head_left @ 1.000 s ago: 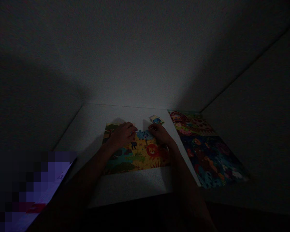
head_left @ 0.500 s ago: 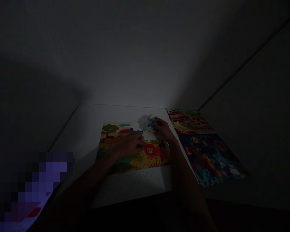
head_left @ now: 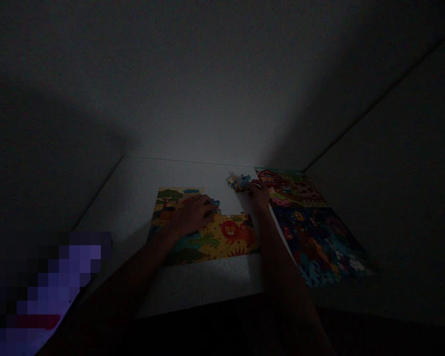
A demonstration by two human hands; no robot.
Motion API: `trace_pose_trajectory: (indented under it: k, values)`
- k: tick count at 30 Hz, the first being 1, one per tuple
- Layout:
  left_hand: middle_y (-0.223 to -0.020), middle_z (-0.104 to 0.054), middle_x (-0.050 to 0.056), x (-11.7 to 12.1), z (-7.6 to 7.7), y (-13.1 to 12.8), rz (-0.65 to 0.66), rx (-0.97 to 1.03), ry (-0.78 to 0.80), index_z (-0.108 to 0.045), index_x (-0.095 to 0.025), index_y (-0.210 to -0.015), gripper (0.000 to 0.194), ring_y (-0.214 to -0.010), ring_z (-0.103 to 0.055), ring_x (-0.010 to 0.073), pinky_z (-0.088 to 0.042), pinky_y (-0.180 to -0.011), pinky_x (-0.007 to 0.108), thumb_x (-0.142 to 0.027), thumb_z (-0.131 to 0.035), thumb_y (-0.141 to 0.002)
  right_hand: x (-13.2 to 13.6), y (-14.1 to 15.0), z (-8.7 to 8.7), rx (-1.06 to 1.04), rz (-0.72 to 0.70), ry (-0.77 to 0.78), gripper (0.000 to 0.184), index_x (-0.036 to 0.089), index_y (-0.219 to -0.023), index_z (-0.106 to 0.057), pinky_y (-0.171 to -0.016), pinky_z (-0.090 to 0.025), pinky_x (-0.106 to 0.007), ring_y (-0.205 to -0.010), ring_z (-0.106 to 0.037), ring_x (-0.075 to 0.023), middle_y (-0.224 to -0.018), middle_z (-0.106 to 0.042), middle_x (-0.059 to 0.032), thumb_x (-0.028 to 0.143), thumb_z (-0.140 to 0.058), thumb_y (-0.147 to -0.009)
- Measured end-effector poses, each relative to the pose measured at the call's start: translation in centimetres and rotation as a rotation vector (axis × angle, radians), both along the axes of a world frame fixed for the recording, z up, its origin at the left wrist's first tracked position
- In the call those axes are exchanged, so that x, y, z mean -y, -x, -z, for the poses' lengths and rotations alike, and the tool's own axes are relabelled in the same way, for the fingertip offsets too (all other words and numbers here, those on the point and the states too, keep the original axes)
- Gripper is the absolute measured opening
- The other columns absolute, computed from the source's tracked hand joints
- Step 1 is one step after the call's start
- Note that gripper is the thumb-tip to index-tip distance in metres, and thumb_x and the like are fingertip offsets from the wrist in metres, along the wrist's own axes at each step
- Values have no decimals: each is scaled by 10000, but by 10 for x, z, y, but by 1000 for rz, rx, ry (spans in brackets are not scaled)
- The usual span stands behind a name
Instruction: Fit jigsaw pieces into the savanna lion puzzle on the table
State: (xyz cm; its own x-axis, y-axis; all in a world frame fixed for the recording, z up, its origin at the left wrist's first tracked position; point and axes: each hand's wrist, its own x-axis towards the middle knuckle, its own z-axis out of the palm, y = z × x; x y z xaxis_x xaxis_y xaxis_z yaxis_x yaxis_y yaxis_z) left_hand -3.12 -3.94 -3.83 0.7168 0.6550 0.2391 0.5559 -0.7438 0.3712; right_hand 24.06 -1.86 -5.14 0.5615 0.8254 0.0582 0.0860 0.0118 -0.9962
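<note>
At the far left edge, a blurred purple patch [head_left: 59, 291] is too pixelated to name. Next along, the left hand [head_left: 192, 214] rests on a jungle jigsaw puzzle [head_left: 203, 244], which lies on a pale worktop [head_left: 129, 188] with its long axis running roughly side to side. The left fingers [head_left: 206, 201] curve downward, their tips at small blue pieces [head_left: 215, 202] near the puzzle's ragged upper edge; I cannot tell whether they grip them. A painted lion [head_left: 234, 231] sits in the puzzle's lower right. At the puzzle's 1 o'clock lies a small cluster of loose pieces [head_left: 239, 183], just beside the right hand [head_left: 259, 194]. The right fingers [head_left: 257, 184] are bent toward it, but whether they are closed or holding anything is unclear. Farther right, a farm picture board [head_left: 291, 189] and an undersea picture board [head_left: 319, 244] lie end to end, their shared long axis running from 11 to 5 o'clock.
</note>
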Motion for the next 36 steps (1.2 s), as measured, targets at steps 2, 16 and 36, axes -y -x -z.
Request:
trace_pose_trajectory:
  k: [2, 16, 36]
  values:
    - [-1144, -608, 67, -2, 3, 1, -39, -19, -35, -695, -255, -1153, 262, -1119, -549, 238, -416, -1028, 425, -301, -539, -948, -1, -1, 2, 11, -26, -2, 500, 186, -975, -563, -677, -510, -323, -784, -663, -211, -875, -702, -73, 452, -712, -579]
    - [-1193, -608, 78, -11, 5, 8, -208, -18, -30, -669, -237, -1196, 304, -1137, -540, 253, -427, -1022, 436, -251, -500, -943, -7, -1, 16, 375, -60, 18, 536, 125, -1144, -655, -801, -534, -392, -915, -663, -263, -1139, -700, -172, 456, -641, -723]
    - [-1434, -536, 131, -26, 10, 22, -407, -191, -119, -552, -199, -1332, 408, -1365, -436, 284, -319, -1142, 486, -362, -405, -988, -10, -1, 12, 375, -74, 90, 327, 182, -1044, -729, -816, -518, -369, -849, -660, -229, -978, -742, -86, 245, -623, -742]
